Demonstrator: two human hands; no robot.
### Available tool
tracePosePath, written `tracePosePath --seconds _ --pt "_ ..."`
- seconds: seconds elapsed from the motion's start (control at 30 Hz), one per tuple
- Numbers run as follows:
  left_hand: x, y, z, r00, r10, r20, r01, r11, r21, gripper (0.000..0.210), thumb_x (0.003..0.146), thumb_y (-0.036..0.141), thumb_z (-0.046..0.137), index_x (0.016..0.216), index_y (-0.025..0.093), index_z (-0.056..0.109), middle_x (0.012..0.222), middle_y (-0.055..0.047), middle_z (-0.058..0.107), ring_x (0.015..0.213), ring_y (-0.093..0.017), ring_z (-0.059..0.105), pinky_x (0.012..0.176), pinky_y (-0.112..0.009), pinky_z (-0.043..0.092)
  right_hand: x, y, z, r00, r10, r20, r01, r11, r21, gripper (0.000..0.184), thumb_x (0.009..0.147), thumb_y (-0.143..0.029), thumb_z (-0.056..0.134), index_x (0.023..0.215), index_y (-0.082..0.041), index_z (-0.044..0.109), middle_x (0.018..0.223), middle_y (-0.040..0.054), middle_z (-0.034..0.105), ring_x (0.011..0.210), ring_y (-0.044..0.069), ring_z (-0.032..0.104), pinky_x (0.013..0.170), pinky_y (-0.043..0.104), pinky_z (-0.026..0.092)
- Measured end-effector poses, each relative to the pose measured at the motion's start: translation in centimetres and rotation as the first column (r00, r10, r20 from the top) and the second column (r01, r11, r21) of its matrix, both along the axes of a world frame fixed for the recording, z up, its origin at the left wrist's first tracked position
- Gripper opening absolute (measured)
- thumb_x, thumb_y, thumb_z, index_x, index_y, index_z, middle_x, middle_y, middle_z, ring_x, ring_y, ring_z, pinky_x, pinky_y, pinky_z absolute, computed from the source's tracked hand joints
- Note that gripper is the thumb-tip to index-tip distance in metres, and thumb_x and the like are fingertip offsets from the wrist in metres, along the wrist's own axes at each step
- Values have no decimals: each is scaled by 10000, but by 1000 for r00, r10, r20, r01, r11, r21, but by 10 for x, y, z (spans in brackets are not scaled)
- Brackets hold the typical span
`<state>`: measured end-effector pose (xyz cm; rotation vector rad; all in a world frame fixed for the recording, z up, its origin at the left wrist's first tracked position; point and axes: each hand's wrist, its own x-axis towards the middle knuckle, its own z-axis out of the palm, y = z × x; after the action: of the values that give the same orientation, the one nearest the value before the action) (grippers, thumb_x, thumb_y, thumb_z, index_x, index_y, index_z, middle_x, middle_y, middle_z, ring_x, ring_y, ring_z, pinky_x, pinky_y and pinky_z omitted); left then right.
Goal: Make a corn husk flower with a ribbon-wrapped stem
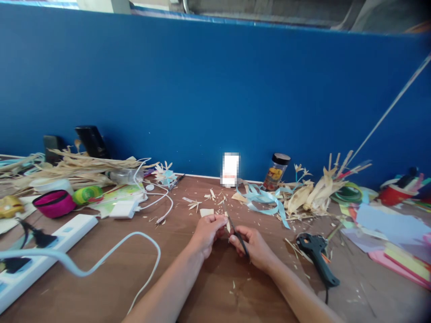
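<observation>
Between the fingertips of my left hand (209, 231) is a small pale piece of dried husk (228, 225), narrow like a petal. My right hand (254, 246) is closed around a pair of dark-handled scissors (243, 244), whose blades point up and away beside the husk piece. Whether the blades touch the husk, I cannot tell. Just beyond my left hand lies a wider flat husk piece (206, 212). A petal-shaped husk cluster (192, 204) and several small trimmings are scattered on the brown table (208, 291).
At right rest a glue gun (318, 258), husks (310, 197), blue ribbon (269, 202), a black-lidded jar (276, 171) and coloured paper (392, 226). At left are a white power strip (72, 235), a looping cable (148, 237), a charger (123, 209) and a magenta pouch (55, 204). A blue partition (188, 89) stands behind.
</observation>
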<state>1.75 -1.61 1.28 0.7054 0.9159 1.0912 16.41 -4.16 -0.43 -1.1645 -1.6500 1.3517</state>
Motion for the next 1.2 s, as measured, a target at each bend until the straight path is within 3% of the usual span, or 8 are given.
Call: tracePosePath --seconds 0.37,0.53,0.77,1.0,1.2 --pt "-3 3 -5 1000 -11 -1 11 1000 20 189 554 260 706 601 107 605 481 46 501 432 -27 423 462 -152 337 -1 -1 3 997 -32 63 30 999 38 290 735 -441 539 744 -152 551 457 -70 401 406 57 356 394 162 277" --pt "-5 3 -4 1000 -12 -10 12 999 34 194 567 275 699 600 117 591 506 46 507 452 -34 438 476 -155 348 -1 1 0 998 -60 -12 59 998 -31 313 711 -451 558 831 -163 539 501 -59 455 420 69 402 421 181 341" --pt "0 -1 1 1000 -5 -2 6 999 41 227 562 302 706 589 126 566 472 56 491 427 -37 433 461 -158 348 1 3 -3 995 -66 -72 66 998 -1 317 713 -423 573 887 -162 527 586 -37 485 497 77 426 465 182 350" --pt "1 0 -2 1000 -6 -31 8 998 70 235 573 312 701 622 116 580 524 18 554 464 -65 485 498 -184 376 0 -3 6 988 -73 134 49 984 173 261 731 -416 539 819 -170 555 595 -35 494 526 89 412 480 180 310" --pt "-1 3 -12 997 -13 -80 26 986 166 229 619 330 662 685 126 584 571 16 556 484 -65 468 509 -189 361 5 -6 13 812 -321 487 86 892 444 179 718 -378 539 694 -200 537 556 -42 499 516 97 408 491 196 262"
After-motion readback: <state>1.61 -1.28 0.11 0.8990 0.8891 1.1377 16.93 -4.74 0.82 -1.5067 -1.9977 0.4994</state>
